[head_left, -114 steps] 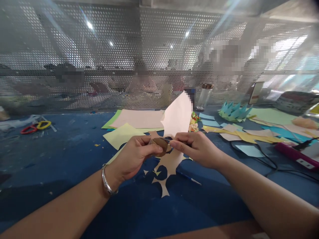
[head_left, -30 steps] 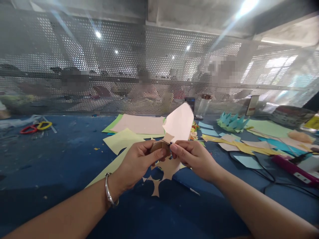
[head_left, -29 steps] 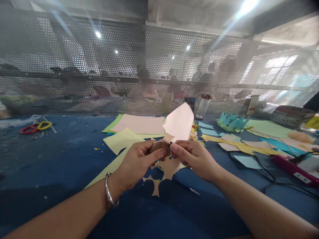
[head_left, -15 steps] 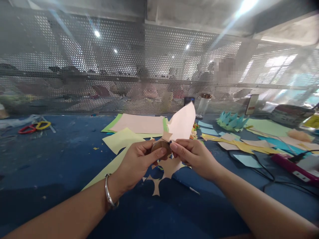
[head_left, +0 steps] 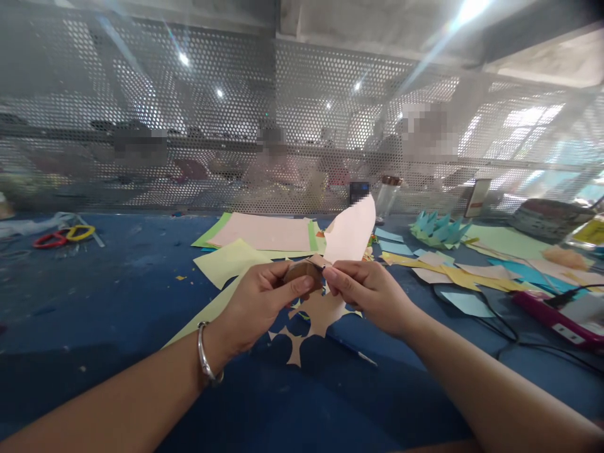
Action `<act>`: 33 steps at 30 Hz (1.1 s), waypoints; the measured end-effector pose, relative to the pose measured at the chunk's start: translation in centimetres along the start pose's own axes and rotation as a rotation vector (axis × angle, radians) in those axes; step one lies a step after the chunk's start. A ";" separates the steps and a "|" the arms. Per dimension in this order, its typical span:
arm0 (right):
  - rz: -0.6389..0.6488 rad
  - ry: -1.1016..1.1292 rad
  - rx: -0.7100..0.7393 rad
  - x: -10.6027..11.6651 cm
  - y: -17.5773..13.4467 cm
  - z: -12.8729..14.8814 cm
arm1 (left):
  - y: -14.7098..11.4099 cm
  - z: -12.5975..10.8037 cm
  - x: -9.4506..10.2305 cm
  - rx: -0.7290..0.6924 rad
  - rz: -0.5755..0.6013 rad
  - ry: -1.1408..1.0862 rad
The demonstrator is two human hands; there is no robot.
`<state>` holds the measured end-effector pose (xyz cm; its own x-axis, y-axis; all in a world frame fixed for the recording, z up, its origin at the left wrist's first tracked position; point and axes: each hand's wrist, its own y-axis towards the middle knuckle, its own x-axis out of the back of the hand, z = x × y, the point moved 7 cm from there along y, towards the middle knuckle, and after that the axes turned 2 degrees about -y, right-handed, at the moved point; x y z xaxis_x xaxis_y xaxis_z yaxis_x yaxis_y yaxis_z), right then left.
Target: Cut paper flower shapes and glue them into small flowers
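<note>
Frame centre: left hand (head_left: 257, 302) clamped on card (head_left: 298, 270), partly covered. Right hand (head_left: 372, 292): grip obscured; we cannot tell.

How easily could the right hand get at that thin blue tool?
Probably yes: the thin blue tool lies close by with nothing seen covering it, though the right hand is busy at the brown paper.

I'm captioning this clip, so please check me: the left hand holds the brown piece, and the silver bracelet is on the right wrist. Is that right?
Not quite: the head view shows the silver bracelet on the left wrist, not the right. The left hand does hold the brown piece.
</note>
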<state>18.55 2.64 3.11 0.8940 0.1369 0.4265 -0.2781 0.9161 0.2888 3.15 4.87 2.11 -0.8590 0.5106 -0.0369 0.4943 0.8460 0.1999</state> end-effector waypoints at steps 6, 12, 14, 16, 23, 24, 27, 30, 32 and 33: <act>-0.006 -0.036 0.015 0.1 0.1 0.1 | 0.0 -0.1 0.1 0.012 0.002 -0.001; -0.021 -0.050 -0.003 0.3 0.1 -0.3 | 0.1 -0.2 0.3 0.009 -0.027 -0.035; -0.021 -0.047 -0.004 0.4 0.1 -0.3 | 0.2 -0.3 0.3 0.014 -0.032 -0.029; -0.023 -0.049 0.000 0.4 0.1 -0.2 | 0.2 -0.3 0.3 0.021 -0.026 -0.033; -0.022 -0.042 0.006 0.3 0.0 -0.1 | 0.1 -0.1 0.3 0.054 -0.017 -0.050; -0.020 -0.046 0.010 0.3 0.0 -0.1 | 0.1 -0.1 0.2 0.057 -0.013 -0.051; -0.019 -0.048 0.015 0.4 -0.1 -0.1 | 0.1 -0.1 0.0 0.048 0.014 -0.068; -0.019 -0.057 0.015 0.4 -0.1 0.0 | 0.1 -0.3 0.1 0.032 0.017 -0.036; -0.021 -0.072 0.016 0.4 0.0 0.1 | 0.1 -0.5 0.1 0.021 0.026 0.004; -0.023 -0.077 0.017 0.4 0.0 0.1 | 0.1 -0.6 0.1 0.014 0.034 0.017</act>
<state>18.85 2.63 3.38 0.8707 0.0856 0.4844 -0.2642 0.9120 0.3137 3.06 4.92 2.72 -0.8438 0.5366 -0.0132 0.5250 0.8302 0.1875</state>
